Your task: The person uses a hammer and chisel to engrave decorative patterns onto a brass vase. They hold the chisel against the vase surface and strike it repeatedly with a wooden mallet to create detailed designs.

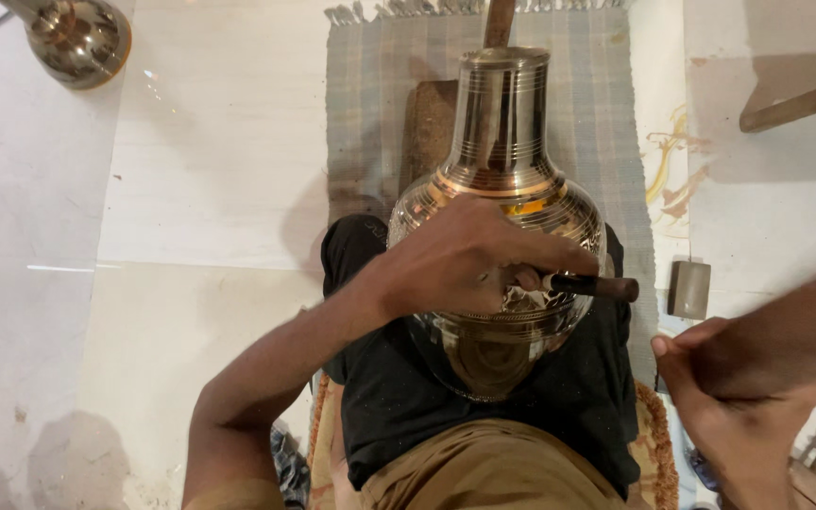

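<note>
Grey mat [370, 104] under brass pot [502, 161], tool tip hidden behind left hand [460, 260].

vessel [502, 189]: lies on its side on the cloth [389, 397] across the person's lap, neck pointing away over the mat [370, 104]
mat: spread on the floor [191, 189], beyond the lap
left hand [465, 255]: on top of the vessel's body, holding the tool [597, 286], which points right
right hand [739, 406]: right of the vessel, apart from it
small block [688, 289]: on the floor, just right of the mat
second vessel [77, 38]: far left corner, well apart
</note>
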